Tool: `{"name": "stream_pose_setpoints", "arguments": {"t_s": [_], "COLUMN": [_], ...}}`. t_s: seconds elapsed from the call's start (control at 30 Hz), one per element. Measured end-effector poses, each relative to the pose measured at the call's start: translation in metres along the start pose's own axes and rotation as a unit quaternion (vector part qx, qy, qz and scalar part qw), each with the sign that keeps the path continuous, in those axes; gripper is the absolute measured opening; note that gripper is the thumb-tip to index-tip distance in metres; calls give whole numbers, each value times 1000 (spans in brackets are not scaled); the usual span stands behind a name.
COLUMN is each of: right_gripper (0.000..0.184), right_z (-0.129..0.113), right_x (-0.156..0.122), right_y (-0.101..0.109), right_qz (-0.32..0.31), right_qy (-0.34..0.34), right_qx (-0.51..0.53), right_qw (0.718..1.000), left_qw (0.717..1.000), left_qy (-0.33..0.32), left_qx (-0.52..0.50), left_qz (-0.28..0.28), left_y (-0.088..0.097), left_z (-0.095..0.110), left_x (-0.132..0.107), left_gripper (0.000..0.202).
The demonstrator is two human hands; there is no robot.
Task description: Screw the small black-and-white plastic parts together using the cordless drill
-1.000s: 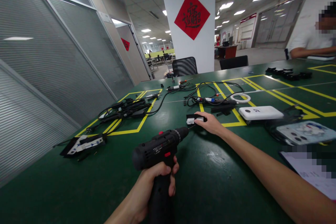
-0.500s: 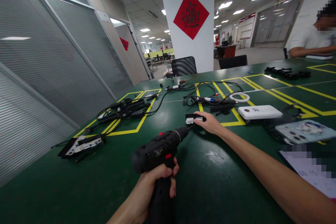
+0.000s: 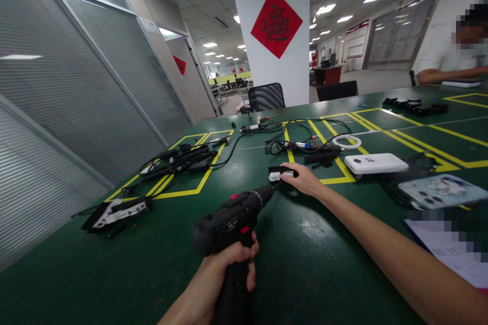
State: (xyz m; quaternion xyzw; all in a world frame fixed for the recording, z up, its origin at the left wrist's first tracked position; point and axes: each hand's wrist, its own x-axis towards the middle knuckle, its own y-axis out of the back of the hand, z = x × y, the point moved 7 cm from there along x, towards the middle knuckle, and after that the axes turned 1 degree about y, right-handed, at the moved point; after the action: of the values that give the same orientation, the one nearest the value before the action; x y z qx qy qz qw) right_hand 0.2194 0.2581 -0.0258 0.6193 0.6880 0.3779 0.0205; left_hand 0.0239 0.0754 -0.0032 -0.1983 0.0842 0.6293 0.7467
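Observation:
My left hand (image 3: pixel 224 269) is wrapped round the handle of a black cordless drill (image 3: pixel 229 221) with red buttons. The drill's chuck points forward and to the right, and its thin bit ends close to a small black-and-white part (image 3: pixel 275 176). That part lies on the green table, its exact kind unclear. The fingers of my right hand (image 3: pixel 301 179) close on its right end and hide some of it. Whether the bit touches the part, I cannot tell.
Black cables (image 3: pixel 183 157) lie heaped at left, near a black-and-white piece (image 3: pixel 118 213). Ahead are more cords and a white ring (image 3: pixel 346 142). A white power bank (image 3: pixel 375 163), a phone (image 3: pixel 444 190) and black brackets (image 3: pixel 415 105) are at right. Another person (image 3: pixel 450 58) sits far right.
The view has shifted very slightly. Both hands, the drill and the small part keep nearly the same positions relative to each other.

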Motion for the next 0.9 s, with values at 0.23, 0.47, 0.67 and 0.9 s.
{"name": "stream_pose_setpoints", "arguments": {"t_s": [0.23, 0.47, 0.67, 0.9], "right_gripper": [42, 42, 40, 42], "right_z": [-1, -2, -3, -2], "right_x": [0, 1, 1, 1], "right_y": [0, 0, 0, 0], "right_qz": [1, -3, -5, -4], "right_qy": [-3, 3, 2, 2], "right_qx": [2, 0, 3, -3], "right_qw": [1000, 1000, 1000, 1000], "left_qw": [1000, 1000, 1000, 1000], "left_qy": [8, 2, 11, 6], "left_qx": [-10, 14, 16, 9], "left_qz": [-6, 0, 4, 8], "left_y": [2, 0, 3, 1], "left_z": [-1, 1, 0, 0], "left_x": [1, -1, -1, -2], "left_gripper": [21, 18, 20, 20]}}
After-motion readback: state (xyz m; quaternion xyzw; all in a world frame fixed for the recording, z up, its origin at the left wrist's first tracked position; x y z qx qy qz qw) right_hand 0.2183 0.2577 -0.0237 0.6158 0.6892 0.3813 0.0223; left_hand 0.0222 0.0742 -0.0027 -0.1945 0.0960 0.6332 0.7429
